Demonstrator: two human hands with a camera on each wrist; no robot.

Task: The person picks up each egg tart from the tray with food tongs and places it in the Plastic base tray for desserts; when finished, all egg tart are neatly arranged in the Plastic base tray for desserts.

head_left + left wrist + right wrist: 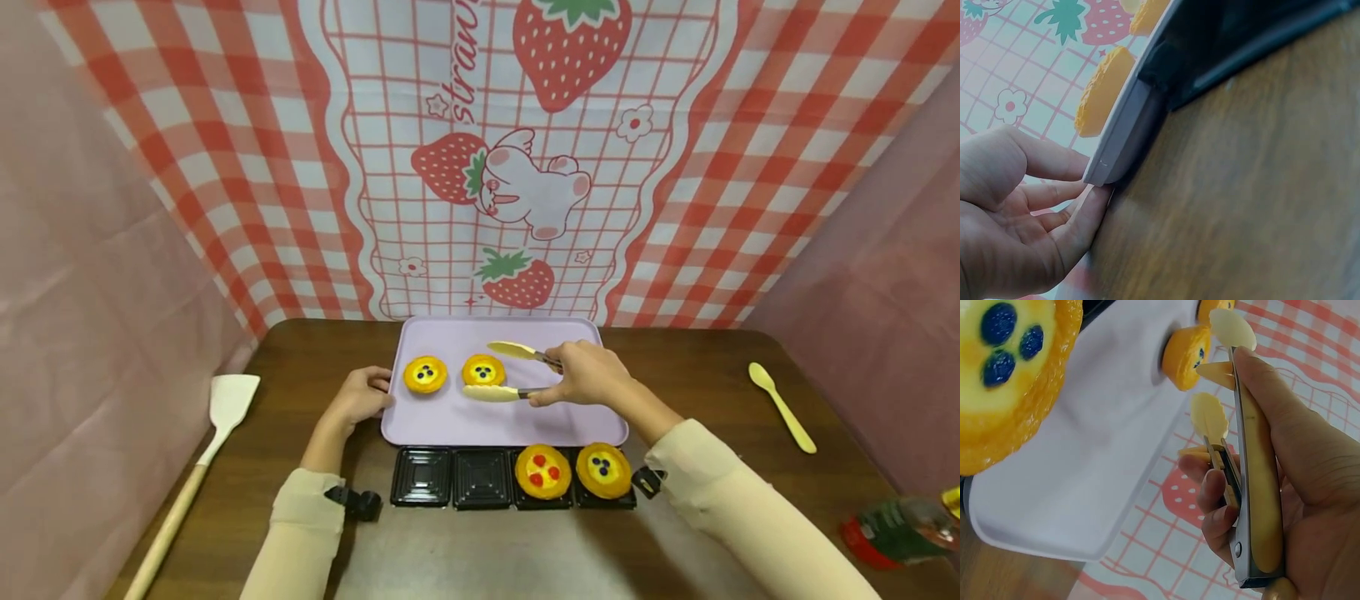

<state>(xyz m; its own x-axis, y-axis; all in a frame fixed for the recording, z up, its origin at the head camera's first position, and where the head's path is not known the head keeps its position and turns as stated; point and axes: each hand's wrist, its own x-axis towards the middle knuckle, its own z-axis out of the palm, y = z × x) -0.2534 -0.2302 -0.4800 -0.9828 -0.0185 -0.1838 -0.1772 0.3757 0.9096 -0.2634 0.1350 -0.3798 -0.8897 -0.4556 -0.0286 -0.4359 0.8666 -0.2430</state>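
My left hand (pixel 360 396) pinches the left rim of a light purple tray (pixel 442 427), with finger and thumb at its edge in the left wrist view. Two egg tarts with blueberries lie on the tray: a left tart (pixel 425 375) and a middle tart (pixel 483 367). Yellow-tipped tongs (pixel 512 350) are gripped in my right hand (pixel 596 375) over the tray. Their tips are spread on the far and near sides of the middle tart, the near tip overlapping its front edge in the head view. Nothing is clamped between the tips (pixel 1209 417).
In front of the tray, a row of black square trays (pixel 422 477) holds a red-topped tart (pixel 531 457) and a blueberry tart (pixel 603 475) at right. A long spatula (pixel 198 471) lies left; a yellow spoon (pixel 782 408) and a red-and-green bottle (pixel 900 529) are right.
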